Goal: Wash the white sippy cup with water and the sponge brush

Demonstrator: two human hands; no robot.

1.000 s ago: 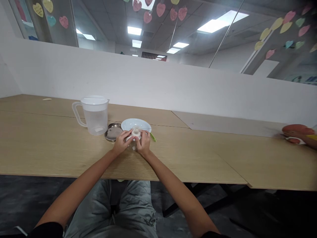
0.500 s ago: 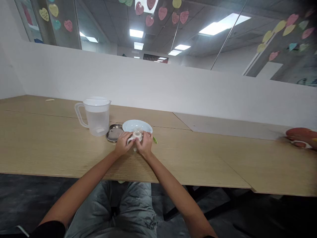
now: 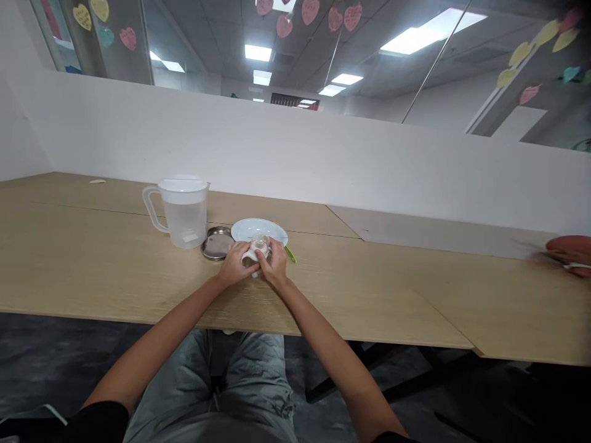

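Between my hands is a small white piece with a clear top and a loop-like handle (image 3: 259,246); its exact kind is not clear. My left hand (image 3: 234,266) grips it on the handle side, fingers curled. On the other side my right hand (image 3: 276,264) closes round it, thumb pressed against its front. A tiny pale part (image 3: 255,275) shows just under the hands. Right behind them lies a white plate (image 3: 272,226), with a green strip-like item (image 3: 290,254) by its right edge. A shallow round metal dish (image 3: 217,243) stands beside my left hand.
A clear plastic pitcher (image 3: 187,215) with a handle stands left of the dish. A flat pale scrap (image 3: 97,181) lies at the back left of the wooden table (image 3: 360,289). At the far right edge is a blurred reddish-brown object (image 3: 570,249). A white wall (image 3: 277,154) rises behind.
The view has shifted slightly. Within my hands the white piece appears a little turned, its handle loop showing more, and my right thumb has moved up on it.
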